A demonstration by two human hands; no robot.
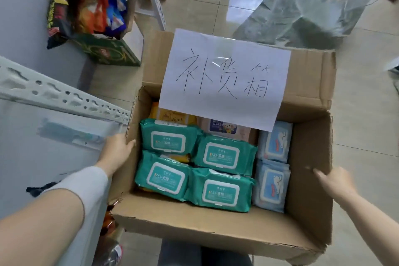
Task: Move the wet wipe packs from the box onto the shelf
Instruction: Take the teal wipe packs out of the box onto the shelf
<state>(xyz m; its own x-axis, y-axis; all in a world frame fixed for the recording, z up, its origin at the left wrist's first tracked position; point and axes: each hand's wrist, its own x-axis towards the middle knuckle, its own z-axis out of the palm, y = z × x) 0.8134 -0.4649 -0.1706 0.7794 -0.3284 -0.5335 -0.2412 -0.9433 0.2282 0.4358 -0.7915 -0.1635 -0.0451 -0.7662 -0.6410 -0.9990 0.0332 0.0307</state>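
An open cardboard box (216,229) sits in front of me with a handwritten paper sign (224,80) taped to its far flap. Inside lie several green wet wipe packs (168,136), two light-blue packs (274,140) along the right side, and a yellow pack (170,114) and a pink pack (224,127) at the back, partly under the sign. My left hand (117,151) grips the box's left wall. My right hand (333,181) is blurred, fingers spread against the inside of the right wall, holding nothing. The white shelf (32,157) is to the left.
A perforated metal shelf rail (64,95) runs just left of the box. Snack bags (82,6) fill a green carton (112,49) at the back left. A grey plastic bag (302,13) lies on the tiled floor behind. Bottles (110,242) stand under the shelf.
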